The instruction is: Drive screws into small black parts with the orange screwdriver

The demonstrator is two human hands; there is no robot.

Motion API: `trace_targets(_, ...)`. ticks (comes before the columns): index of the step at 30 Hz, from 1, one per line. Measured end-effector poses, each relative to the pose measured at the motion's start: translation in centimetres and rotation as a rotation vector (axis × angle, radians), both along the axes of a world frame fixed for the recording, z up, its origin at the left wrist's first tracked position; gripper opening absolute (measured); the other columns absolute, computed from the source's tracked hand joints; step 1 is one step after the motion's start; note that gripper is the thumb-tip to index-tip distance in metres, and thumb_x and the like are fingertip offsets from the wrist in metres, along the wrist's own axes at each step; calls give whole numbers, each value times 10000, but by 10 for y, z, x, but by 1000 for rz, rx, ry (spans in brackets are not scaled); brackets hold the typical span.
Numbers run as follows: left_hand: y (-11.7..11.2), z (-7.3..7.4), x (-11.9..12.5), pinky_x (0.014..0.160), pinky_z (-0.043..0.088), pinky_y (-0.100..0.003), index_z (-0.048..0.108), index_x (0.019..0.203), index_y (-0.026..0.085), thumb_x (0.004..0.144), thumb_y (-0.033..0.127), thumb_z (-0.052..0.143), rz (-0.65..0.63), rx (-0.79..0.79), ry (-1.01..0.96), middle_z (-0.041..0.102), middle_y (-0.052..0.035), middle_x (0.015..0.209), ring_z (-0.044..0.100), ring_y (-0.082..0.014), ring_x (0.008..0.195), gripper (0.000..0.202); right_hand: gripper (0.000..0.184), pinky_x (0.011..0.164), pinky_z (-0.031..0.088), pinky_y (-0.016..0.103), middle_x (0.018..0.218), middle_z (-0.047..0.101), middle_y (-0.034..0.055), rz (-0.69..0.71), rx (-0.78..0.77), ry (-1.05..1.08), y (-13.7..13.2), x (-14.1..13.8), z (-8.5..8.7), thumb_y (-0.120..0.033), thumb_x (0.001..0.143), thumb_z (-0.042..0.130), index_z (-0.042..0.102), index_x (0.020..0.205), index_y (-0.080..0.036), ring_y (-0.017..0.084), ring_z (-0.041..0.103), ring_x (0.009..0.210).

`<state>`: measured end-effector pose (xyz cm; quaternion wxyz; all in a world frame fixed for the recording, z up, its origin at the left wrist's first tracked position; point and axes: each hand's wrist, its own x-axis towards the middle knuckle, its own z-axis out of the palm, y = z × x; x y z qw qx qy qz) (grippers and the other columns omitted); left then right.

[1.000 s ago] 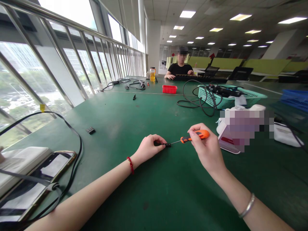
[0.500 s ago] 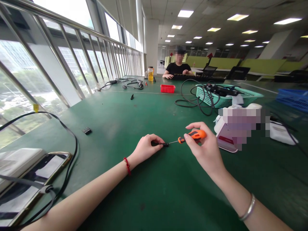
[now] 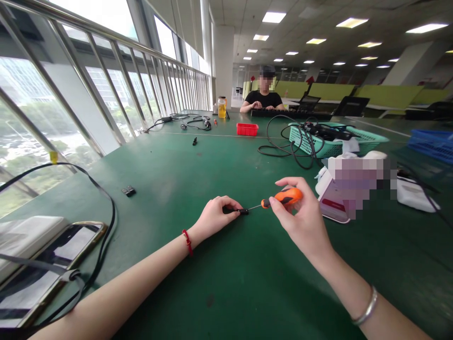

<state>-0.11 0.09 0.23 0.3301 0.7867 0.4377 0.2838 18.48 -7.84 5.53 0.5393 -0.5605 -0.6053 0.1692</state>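
Note:
My left hand [image 3: 218, 212] rests on the green table [image 3: 177, 174] and pinches a small black part [image 3: 243, 212] between thumb and fingers. The part's exact kind is too small to make out. An orange and black screwdriver [image 3: 287, 196] is held in my right hand [image 3: 300, 215], thumb and fingers around its handle. Its thin metal shaft points left, and the tip meets the right end of the black part. Another small black piece [image 3: 129, 191] lies off to the left, and a further tiny black piece [image 3: 194, 141] sits farther back.
Toward the back stand a red tray [image 3: 247, 129] and a jar of yellow liquid [image 3: 222, 108]. A green basket [image 3: 331, 146] with black cables is at the right, near a white and pink stand [image 3: 334, 198]. A phone [image 3: 60, 274] lies at left. A person [image 3: 265, 97] sits opposite.
The screwdriver handle has turned slightly in my right hand, showing more of its black grip. My left hand stays in place. The person opposite has moved a hand inward.

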Motion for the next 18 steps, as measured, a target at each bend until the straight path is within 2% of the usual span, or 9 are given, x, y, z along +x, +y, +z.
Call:
trace_targets(3, 0, 0, 0, 791, 501, -268, 724, 847, 176, 747, 230, 613, 3, 10, 5, 708, -43, 893, 624, -175, 846, 160, 365, 527, 398, 228, 684, 536, -36, -37, 8, -66, 1, 0, -2, -422, 769, 603, 483, 1042, -212, 115, 513, 558)
trace_targets(7, 1, -1, 0, 792, 498, -264, 725, 847, 179, 752, 227, 608, -15, 24, 7, 706, -38, 889, 622, -169, 836, 158, 278, 437, 309, 218, 472, 401, -82, -20, -59, -51, -1, -1, -1, -488, 808, 555, 523, 836, -213, 90, 395, 410)
trace_targets(9, 1, -1, -1, 789, 499, -263, 724, 851, 177, 754, 228, 607, -15, 23, 7, 706, -39, 895, 623, -170, 838, 161, 264, 420, 301, 214, 479, 426, -70, 26, -46, -29, -1, -1, 0, -459, 815, 553, 527, 747, -205, 79, 381, 399)
trace_targets(12, 1, -2, -1, 791, 498, -268, 724, 849, 176, 760, 234, 604, -16, 20, 7, 707, -41, 903, 622, -175, 850, 160, 181, 461, 364, 211, 606, 519, -43, 39, 20, -36, 0, 1, -2, -369, 791, 587, 547, 847, -202, 86, 450, 470)
trace_targets(15, 1, -3, -1, 803, 496, -274, 724, 843, 178, 757, 237, 612, -16, 22, 4, 708, -42, 902, 621, -179, 858, 154, 339, 503, 413, 225, 757, 564, -15, 4, 44, -57, 3, 2, -4, -357, 746, 629, 501, 1022, -206, 102, 501, 541)
trace_targets(18, 1, -2, -1, 805, 496, -274, 724, 845, 181, 756, 234, 611, -15, 18, 4, 706, -40, 902, 620, -178, 857, 153, 388, 522, 411, 234, 672, 538, -39, -46, 20, -76, 4, 2, -5, -445, 751, 632, 476, 1020, -213, 115, 505, 538)
